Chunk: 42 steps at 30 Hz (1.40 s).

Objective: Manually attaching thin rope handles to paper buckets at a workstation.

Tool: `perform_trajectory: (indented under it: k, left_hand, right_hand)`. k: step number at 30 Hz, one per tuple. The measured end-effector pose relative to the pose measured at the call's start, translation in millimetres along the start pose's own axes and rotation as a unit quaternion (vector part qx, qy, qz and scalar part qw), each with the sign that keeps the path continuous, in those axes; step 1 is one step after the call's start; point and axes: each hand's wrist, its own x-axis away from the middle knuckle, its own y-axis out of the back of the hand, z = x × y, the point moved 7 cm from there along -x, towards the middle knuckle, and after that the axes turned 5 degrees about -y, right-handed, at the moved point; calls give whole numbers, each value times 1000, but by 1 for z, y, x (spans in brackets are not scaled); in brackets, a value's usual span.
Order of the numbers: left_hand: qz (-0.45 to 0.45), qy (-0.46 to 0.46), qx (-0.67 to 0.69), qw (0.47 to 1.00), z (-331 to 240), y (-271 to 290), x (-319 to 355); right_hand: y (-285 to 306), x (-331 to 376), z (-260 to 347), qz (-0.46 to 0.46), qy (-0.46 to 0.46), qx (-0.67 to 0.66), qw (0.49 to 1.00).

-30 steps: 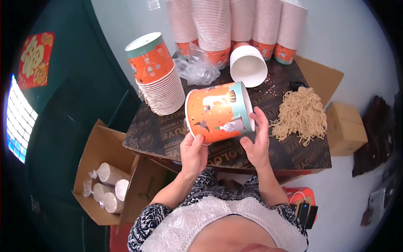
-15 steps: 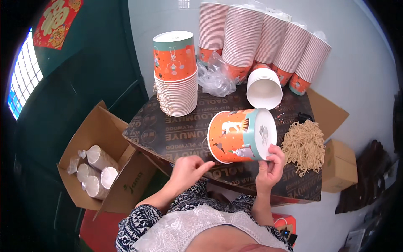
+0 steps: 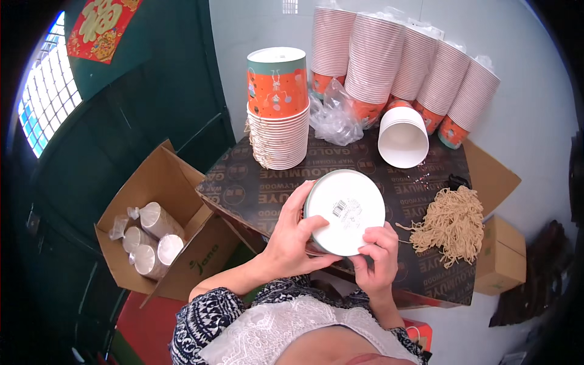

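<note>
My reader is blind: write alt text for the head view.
Left hand and right hand hold a round paper tub, white base facing the camera, at a dark printed table. Behind stand stacked orange-and-white paper tubs; tan string lies piled at right.

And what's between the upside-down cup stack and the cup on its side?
A crumpled clear plastic bag, on the dark tabletop, seen in the head view.

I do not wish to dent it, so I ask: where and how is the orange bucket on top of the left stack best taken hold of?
The top bucket is probably best gripped low on its orange wall, around two opposite sides, coming from above. It sits upside down, and this wall stands clear above the stacked rims.
</note>
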Motion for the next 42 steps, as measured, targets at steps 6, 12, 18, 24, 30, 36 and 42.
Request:
perform_trajectory:
  k: [6, 12, 18, 24, 30, 36, 42]
  left_hand:
    - [-81, 79, 80, 990, 27, 38, 18]
    - [-298, 176, 56, 937, 59, 146, 21]
    - [-372, 201, -183, 887, 101, 257, -16]
    - [-387, 196, -169, 885, 148, 290, -108]
    - [-352, 223, -169, 893, 194, 284, -180]
    - [-268, 221, -133, 928, 203, 219, -221]
    - [-132, 232, -207, 941, 194, 157, -234]
  right_hand:
    - [4, -4, -1, -43, -19, -34, 998]
    - [36, 10, -36, -150, -126, 11, 981]
    - [52, 47, -87, -165, -257, -8, 952]
    - [51, 66, -110, -169, -282, 29, 944]
    - [49, 69, -112, -169, -289, 32, 942]
    - [50, 70, -113, -158, -295, 45, 941]
    - [53, 72, -115, -142, -270, 65, 950]
